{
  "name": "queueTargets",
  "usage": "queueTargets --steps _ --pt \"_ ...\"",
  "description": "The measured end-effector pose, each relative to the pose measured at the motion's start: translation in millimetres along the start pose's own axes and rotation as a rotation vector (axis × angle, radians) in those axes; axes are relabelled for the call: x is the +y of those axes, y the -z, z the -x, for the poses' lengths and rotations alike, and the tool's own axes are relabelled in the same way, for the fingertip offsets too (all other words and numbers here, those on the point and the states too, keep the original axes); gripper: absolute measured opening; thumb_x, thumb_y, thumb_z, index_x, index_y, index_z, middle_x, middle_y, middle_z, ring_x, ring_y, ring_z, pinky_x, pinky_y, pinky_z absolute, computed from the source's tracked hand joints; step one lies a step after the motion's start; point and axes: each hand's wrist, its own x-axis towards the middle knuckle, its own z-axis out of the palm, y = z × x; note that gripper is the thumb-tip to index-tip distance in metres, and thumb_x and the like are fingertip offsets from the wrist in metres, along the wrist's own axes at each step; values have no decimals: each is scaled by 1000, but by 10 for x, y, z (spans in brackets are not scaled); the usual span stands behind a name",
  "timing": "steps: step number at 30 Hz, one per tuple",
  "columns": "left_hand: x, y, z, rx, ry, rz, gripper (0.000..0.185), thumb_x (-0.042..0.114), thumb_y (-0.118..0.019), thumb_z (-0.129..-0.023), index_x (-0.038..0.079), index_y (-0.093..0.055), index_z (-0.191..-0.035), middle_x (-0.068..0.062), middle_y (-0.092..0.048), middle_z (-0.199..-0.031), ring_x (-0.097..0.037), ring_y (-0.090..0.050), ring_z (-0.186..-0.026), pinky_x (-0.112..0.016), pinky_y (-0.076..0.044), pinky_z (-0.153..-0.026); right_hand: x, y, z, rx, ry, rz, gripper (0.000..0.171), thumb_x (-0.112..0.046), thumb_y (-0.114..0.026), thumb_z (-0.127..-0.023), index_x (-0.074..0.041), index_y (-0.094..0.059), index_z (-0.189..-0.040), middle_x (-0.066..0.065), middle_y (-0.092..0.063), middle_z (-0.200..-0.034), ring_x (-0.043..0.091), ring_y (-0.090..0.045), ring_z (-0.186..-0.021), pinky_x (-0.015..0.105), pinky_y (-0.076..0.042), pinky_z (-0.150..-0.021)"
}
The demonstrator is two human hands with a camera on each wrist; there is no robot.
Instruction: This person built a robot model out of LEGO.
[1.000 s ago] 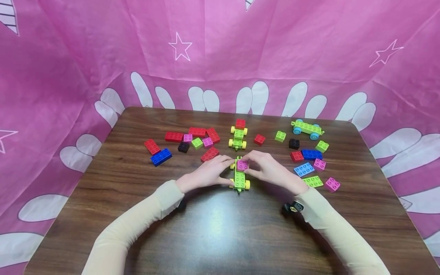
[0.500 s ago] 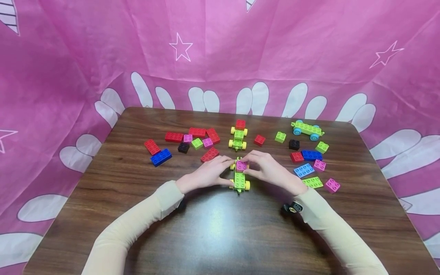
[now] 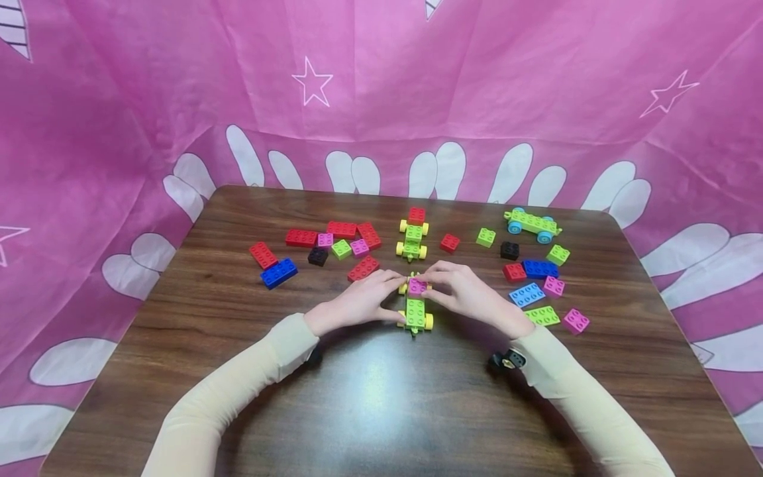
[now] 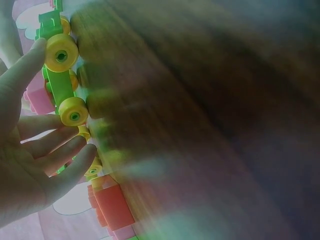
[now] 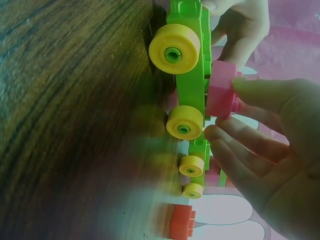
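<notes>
On table centre | R hand (image 3: 471, 295) pinches pink brick (image 5: 221, 89) onto green car (image 3: 415, 311) | L hand (image 3: 357, 303) steadies car | wrist cams: yellow wheels (image 5: 174, 48)

Far end of green wheeled car (image 3: 415, 311) hidden under fingertips of both hands in head view. Pink brick (image 3: 418, 286) on it partly covered by right hand (image 3: 471, 295) fingers (image 5: 260, 145); seating on studs not tellable. Left hand (image 3: 357, 303) thumb contact with car wheel unclear from above. Left wrist view: counter (image 4: 210, 125) smeared by blur, palm cut off by left edge. Right wrist view: palm cut off by right and bottom edges, red brick (image 5: 181, 221) clipped at bottom. Both forearms run out of head view at bottom.
</notes>
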Motion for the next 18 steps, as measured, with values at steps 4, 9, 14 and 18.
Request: queueTargets --steps 4,9,14,18 --pt "-4 -8 -1 2 -3 5 80 47 -75 -84 2 -49 -144 -13 -55 -142 -27 -53 -130 -41 -45 -112 -1 -9 1 13 1 0 33 -21 -74 -90 -12 -72 -121 2 -72 -103 16 -69 -93 31 -60 -80" --pt "-11 -20 -8 4 -10 -2 79 48 -74 -84 3 -49 -144 -13 -55 -142 -26 -53 -130 -40 -45 -111 3 -13 -14 25 -15 -8 32 -22 -75 -89 -14 -73 -119 -1 -73 -100 13 -70 -91 28 -59 -79" --pt "-12 -18 -12 -2 -4 -7 80 49 -74 -84 3 -49 -144 -12 -55 -142 -26 -53 -130 -41 -46 -110 -4 -2 -26 14 -35 -15 32 -23 -75 -88 -14 -73 -119 -1 -73 -100 14 -70 -91 29 -59 -81" --pt "-6 -3 -13 -9 2 -1 80 48 -75 -84 4 -49 -144 -12 -55 -143 -26 -53 -130 -41 -47 -109 -26 16 -38 -1 -60 -34 32 -22 -76 -87 -14 -73 -119 0 -73 -101 17 -70 -93 31 -60 -82"
